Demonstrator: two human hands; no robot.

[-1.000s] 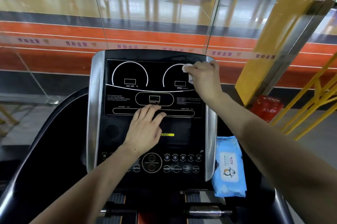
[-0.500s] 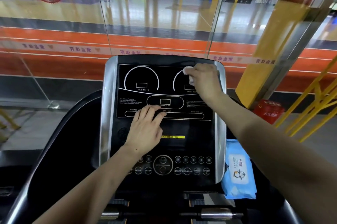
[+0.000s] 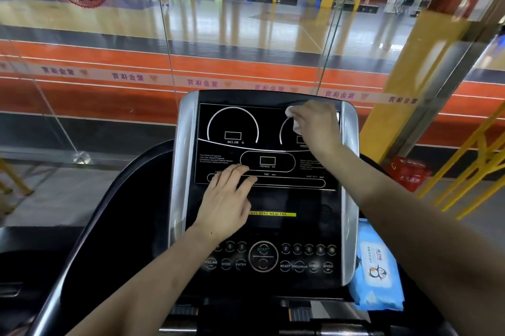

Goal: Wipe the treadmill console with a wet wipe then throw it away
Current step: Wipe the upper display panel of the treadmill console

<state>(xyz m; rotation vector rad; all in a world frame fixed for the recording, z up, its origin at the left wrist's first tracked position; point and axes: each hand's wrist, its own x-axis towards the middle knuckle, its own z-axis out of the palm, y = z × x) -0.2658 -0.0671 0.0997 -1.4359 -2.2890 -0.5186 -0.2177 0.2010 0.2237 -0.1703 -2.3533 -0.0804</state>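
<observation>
The right hand [image 3: 317, 125] holds a crumpled white wet wipe [image 3: 293, 118] in a closed grip, pressing it against the upper right corner of the treadmill console [image 3: 267, 166], over the speed dial. The left hand [image 3: 226, 204] lies flat on the console's middle, fingers straight and together, its grip holding nothing. A blue wet wipe pack [image 3: 375, 272] lies just beside the console's right silver edge.

Console panel [image 3: 267, 128] glossy black; side rails [image 3: 182, 160] brushed silver metal; wipes pack [image 3: 378, 275] shiny plastic.
</observation>
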